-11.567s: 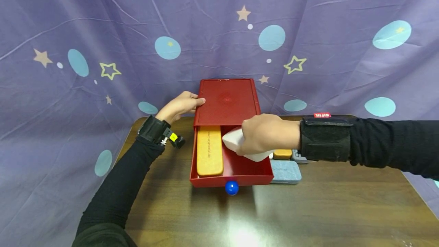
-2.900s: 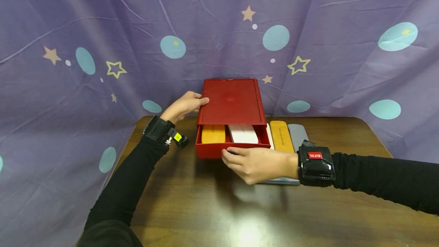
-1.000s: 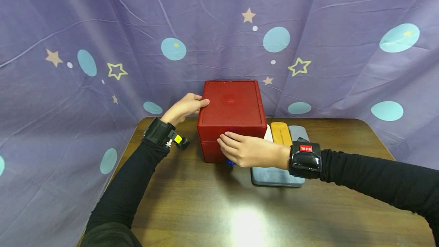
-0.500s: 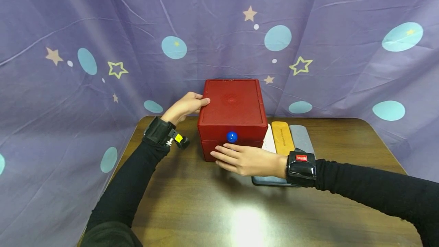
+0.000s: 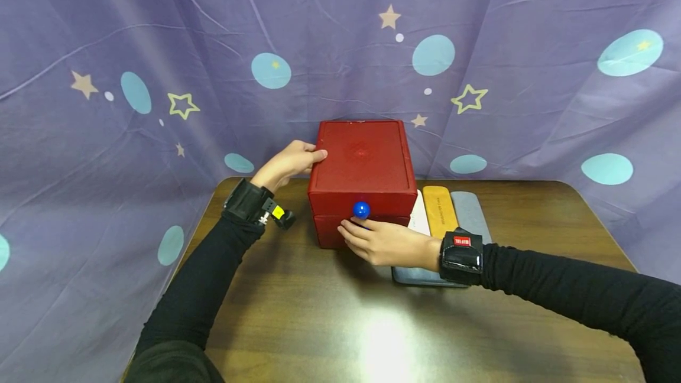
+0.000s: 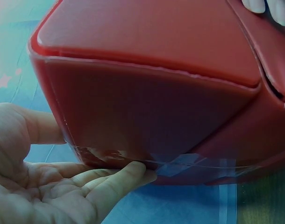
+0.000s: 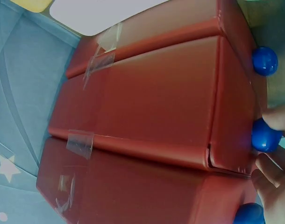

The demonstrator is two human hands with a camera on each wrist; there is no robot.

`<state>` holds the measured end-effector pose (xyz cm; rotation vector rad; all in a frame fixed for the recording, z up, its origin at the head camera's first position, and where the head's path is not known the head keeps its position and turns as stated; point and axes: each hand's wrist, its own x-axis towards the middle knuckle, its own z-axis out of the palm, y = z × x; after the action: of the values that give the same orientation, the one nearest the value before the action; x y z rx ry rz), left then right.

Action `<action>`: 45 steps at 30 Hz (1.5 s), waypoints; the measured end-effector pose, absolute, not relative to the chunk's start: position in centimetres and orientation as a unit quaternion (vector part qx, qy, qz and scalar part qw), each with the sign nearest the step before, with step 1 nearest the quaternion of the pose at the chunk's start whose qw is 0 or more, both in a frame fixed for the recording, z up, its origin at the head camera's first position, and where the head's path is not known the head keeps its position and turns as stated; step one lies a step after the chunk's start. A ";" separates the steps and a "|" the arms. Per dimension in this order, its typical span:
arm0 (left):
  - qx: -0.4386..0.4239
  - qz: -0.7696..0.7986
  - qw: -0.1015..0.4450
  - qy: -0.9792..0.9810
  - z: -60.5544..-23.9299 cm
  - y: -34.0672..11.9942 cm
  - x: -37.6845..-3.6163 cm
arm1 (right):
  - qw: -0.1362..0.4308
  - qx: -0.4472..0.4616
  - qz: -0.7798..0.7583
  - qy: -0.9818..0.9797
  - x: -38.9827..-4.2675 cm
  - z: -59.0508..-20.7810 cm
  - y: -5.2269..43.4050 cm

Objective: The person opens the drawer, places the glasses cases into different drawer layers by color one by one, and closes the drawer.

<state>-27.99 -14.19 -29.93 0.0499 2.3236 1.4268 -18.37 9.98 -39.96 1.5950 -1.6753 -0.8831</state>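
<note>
A red drawer box (image 5: 363,158) with blue knobs stands at the table's back middle. My left hand (image 5: 291,164) grips its left side, thumb at the upper edge; the left wrist view shows the fingers (image 6: 117,184) curled along the box's edge. In the head view my right hand (image 5: 391,244) is at the front, just below the top blue knob (image 5: 361,210). Thumb and fingertips pinch the middle blue knob (image 7: 266,135) in the right wrist view, between two other knobs. All the drawers sit pushed in. Clear tape (image 7: 81,142) crosses the box's side.
Right of the box lie several oblong glasses cases: white (image 5: 418,217), yellow (image 5: 440,211), grey (image 5: 471,214) and, nearer, blue (image 5: 420,277), partly behind the right hand. They lie on the wooden table (image 5: 298,312). A purple patterned curtain (image 5: 340,34) hangs behind the box.
Earlier the top drawer stood open, and the right hand put a white case beside a yellow one in it. The drawer then went in, and the right hand moved down to the middle knob.
</note>
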 end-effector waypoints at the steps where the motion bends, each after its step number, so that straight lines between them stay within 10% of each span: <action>1: 0.018 0.512 0.206 0.833 -29.9 -14.2 -28.0 | 0.325 0.609 -0.339 -0.639 -18.4 -40.0 10.0; 45: 0.021 0.509 0.208 0.835 -30.2 -14.0 -28.1 | 0.309 0.669 -0.295 -0.608 -15.3 -40.7 10.6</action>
<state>-28.05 -14.01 -30.19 0.0578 2.3233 1.4172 -15.33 10.59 -40.69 1.7694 -1.6073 -0.7794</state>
